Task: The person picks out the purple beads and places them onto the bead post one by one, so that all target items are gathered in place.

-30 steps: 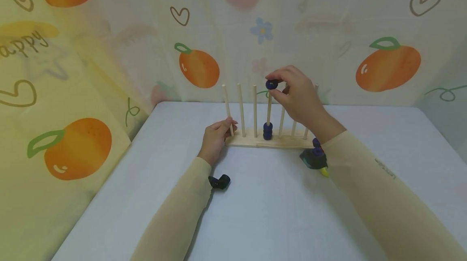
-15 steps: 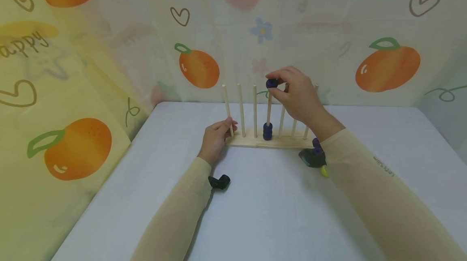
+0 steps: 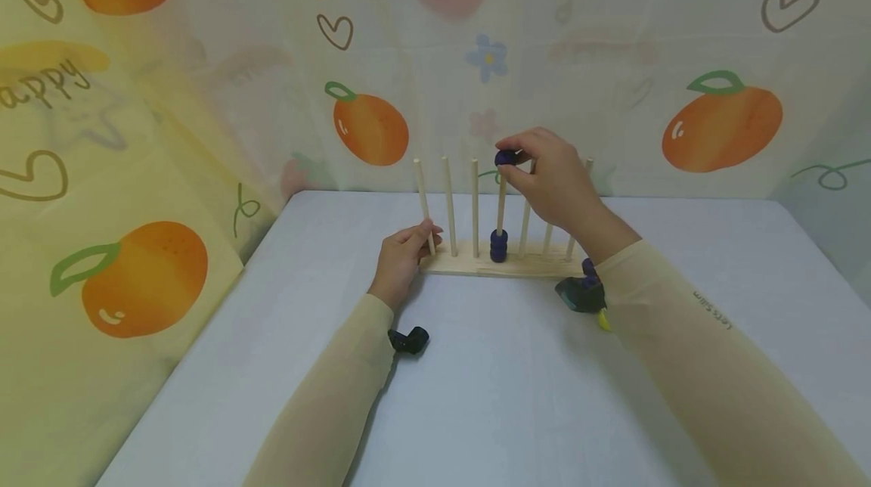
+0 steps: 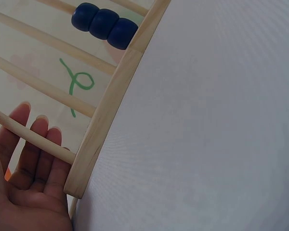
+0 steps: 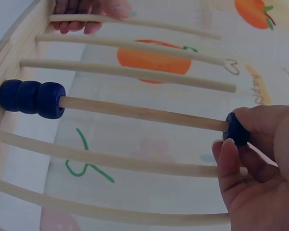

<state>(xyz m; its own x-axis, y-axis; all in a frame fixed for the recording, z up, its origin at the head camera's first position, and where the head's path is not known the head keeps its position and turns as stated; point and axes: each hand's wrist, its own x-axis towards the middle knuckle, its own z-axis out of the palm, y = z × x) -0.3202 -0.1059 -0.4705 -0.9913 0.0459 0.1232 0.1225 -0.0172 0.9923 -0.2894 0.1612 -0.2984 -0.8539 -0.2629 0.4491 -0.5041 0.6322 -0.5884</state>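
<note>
In the head view a wooden peg rack point(image 3: 456, 266) with a row of upright dowels stands on the table. My right hand point(image 3: 554, 173) pinches a dark blue bead point(image 5: 237, 129) between thumb and fingertips at the top of the middle dowel point(image 5: 144, 113). The bead's hole meets the dowel's tip in the right wrist view. Three blue beads point(image 4: 104, 24) are stacked at the foot of that same dowel. My left hand point(image 3: 401, 256) holds the leftmost dowel point(image 4: 36, 138) low down, with its fingers behind it and the thumb in front.
Right of the rack, partly hidden by the right sleeve, lies a dark green object point(image 3: 580, 295) with purple-blue beads point(image 3: 590, 272) and a yellow piece point(image 3: 604, 320) beside it. A black wrist device point(image 3: 410, 340) sits at the left cuff. A printed cloth point(image 3: 238, 94) hangs behind the table.
The bead in my right hand has tipped so its hole no longer faces the head camera, and it sits over the dowel tip. My left hand and the rack stay put.
</note>
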